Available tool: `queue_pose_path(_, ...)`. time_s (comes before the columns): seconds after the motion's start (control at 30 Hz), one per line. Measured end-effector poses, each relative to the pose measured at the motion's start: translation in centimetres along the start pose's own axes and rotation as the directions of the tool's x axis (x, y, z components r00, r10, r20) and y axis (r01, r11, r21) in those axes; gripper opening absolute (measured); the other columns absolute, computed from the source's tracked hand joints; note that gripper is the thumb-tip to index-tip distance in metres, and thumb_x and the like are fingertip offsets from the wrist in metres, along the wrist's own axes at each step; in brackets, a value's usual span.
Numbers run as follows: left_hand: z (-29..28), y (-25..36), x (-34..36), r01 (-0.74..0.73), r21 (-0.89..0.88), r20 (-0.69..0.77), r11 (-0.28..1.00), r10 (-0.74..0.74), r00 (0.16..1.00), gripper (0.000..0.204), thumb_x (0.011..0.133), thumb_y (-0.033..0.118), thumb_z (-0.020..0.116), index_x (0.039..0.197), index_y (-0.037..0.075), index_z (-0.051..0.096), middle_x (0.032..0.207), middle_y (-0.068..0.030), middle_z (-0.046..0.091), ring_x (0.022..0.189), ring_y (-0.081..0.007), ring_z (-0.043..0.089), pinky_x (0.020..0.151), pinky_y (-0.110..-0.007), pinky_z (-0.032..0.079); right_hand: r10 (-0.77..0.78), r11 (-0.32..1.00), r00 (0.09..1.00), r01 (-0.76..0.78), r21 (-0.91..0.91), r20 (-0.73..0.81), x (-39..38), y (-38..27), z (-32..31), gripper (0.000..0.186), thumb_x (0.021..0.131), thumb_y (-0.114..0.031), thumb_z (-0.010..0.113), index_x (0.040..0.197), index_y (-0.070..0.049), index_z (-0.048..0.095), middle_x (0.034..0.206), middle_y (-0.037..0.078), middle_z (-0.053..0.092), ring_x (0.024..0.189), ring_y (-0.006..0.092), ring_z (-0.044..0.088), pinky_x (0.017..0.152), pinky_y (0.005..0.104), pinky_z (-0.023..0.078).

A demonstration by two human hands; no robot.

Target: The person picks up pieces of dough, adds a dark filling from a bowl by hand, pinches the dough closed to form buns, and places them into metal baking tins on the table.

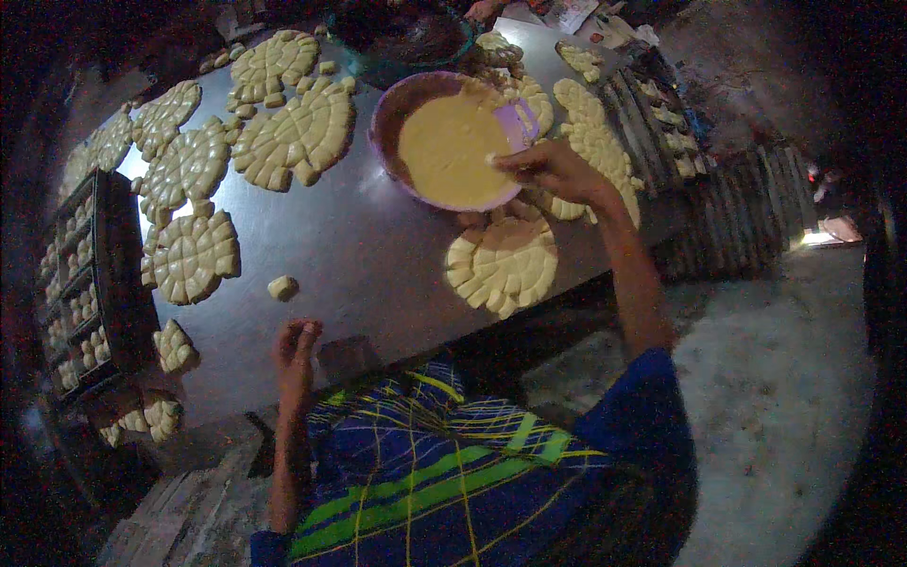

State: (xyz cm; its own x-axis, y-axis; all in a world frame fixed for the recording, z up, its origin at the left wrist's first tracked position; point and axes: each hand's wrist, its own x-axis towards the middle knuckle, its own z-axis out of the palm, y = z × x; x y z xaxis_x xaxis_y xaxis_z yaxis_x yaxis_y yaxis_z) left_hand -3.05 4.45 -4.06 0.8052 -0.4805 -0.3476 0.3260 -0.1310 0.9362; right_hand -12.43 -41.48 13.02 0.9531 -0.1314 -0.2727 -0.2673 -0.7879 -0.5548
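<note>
My right hand reaches over the right side of a purple bowl of thick pale yellow batter or soft dough. Its fingers are pinched, with a small whitish bit at their tips; what it is, I cannot make out. Beside this hand, at the bowl's rim, is a flat lilac piece with cut-outs. Low over the table's near edge, my left hand has curled fingers and nothing visible in them. A small lump of dough lies just beyond it. A round of cut dough sits below the bowl.
Several scored dough rounds spread over the metal table. A dark compartmented tray with dough pieces stands at the left. Dark slatted trays are at the right. Behind the bowl is a dark green-rimmed basin.
</note>
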Motion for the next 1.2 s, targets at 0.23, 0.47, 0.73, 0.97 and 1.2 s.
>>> queue_pose_path(0.23, 3.1, 1.1, -0.2, 0.016, 0.037, -0.122, 0.999, -0.012, 0.992, 0.021, 0.095, 0.02, 0.06, 0.097, 0.0, 0.064, 0.097, -0.0088, 0.067, 0.094, -0.0173, 0.062, 0.089, -0.033, 0.047, -0.288, 0.932, 0.912, 0.337, -0.133, 0.292, 7.3, 8.2, 2.8, 0.038, 0.073, -0.007, 0.073, 0.109, -0.017, 0.072, 0.096, 0.011, 0.071, 0.085, 0.0265, 0.068, 0.072, 0.0359, 0.052)
queue_pose_path(0.47, 3.8, 0.0, -0.7, 0.058, -0.019, -0.186, 0.998, -0.06, 0.981, 0.019, 0.095, 0.019, 0.061, 0.1, 0.0, 0.064, 0.098, -0.0089, 0.067, 0.095, -0.0179, 0.062, 0.089, -0.032, 0.048, -0.246, 0.897, 0.749, 0.417, -0.149, 0.615, 10.4, 9.3, 3.8, 0.027, 0.063, -0.006, 0.071, 0.089, -0.009, 0.074, 0.078, 0.009, 0.068, 0.073, 0.0255, 0.065, 0.067, 0.0385, 0.052)
queue_pose_path(0.73, 5.2, 1.6, 0.3, 0.062, -0.022, -0.193, 0.998, -0.065, 0.979, 0.018, 0.095, 0.019, 0.06, 0.101, 0.002, 0.064, 0.098, -0.0083, 0.067, 0.095, -0.0184, 0.063, 0.09, -0.033, 0.048, -0.377, 0.926, 0.755, 0.315, 0.207, 0.537, 8.9, 8.9, 1.6, 0.027, 0.073, -0.004, 0.069, 0.1, 0.0, 0.071, 0.086, 0.011, 0.073, 0.074, 0.0156, 0.067, 0.069, 0.0303, 0.053)
queue_pose_path(0.97, 8.4, 4.4, 0.6, 0.249, -0.229, 0.13, 0.941, -0.224, 0.966, 0.028, 0.096, 0.027, 0.058, 0.109, 0.002, 0.063, 0.101, -0.0092, 0.067, 0.098, -0.0192, 0.062, 0.092, -0.033, 0.047, -0.092, 0.666, 0.952, -0.158, 0.729, 0.291, 4.2, 3.2, 3.3, 0.04, 0.082, -0.002, 0.067, 0.121, 0.0, 0.059, 0.113, 0.007, 0.065, 0.104, 0.0176, 0.061, 0.092, 0.0313, 0.048)
queue_pose_path(1.2, 11.5, 8.1, 1.2, 0.45, -0.628, 0.508, 0.634, -0.104, 0.855, 0.044, 0.099, 0.034, 0.049, 0.132, 0.004, 0.048, 0.123, -0.0081, 0.057, 0.111, -0.0198, 0.055, 0.099, -0.035, 0.045, -0.234, 0.177, 0.97, 0.111, 0.978, -0.068, 2.8, -7.8, 13.8, 0.065, 0.085, -0.009, 0.07, 0.14, -0.008, 0.037, 0.123, 0.007, 0.057, 0.114, 0.0211, 0.056, 0.093, 0.0356, 0.051)
